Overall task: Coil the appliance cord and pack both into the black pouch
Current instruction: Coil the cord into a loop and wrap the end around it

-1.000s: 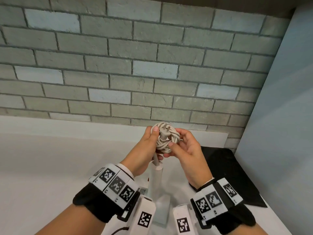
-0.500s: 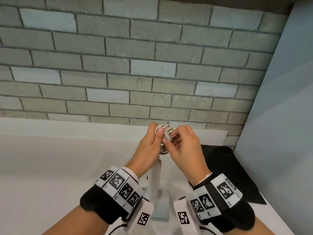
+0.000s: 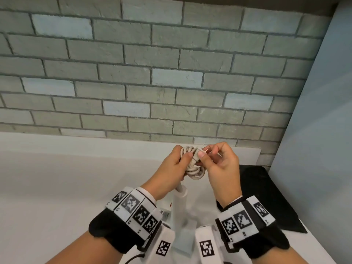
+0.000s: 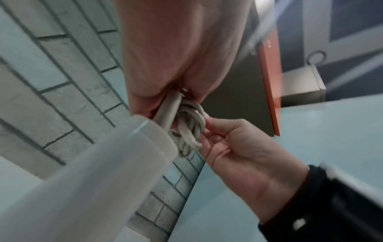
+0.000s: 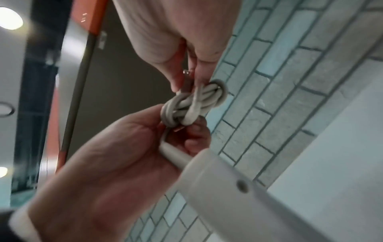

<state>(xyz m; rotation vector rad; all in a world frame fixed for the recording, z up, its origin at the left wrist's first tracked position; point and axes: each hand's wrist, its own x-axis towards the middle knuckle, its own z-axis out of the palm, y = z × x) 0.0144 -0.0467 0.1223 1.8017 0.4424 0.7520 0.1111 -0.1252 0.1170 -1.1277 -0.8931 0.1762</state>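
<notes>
Both hands, left hand [image 3: 172, 164] and right hand [image 3: 222, 165], grip coiled cord [image 3: 194, 168]

1. A grey brick wall [image 3: 152, 73] is seen behind the white table [image 3: 57, 187].
2. A pale blue panel [image 3: 320, 130] is set at the right, meeting the brick wall at the corner.
3. An orange-edged board [image 4: 269, 81] is caught in the left wrist view, beside a dark surface.
4. Round ceiling lights [image 5: 10, 20] are shown in the right wrist view.
</notes>
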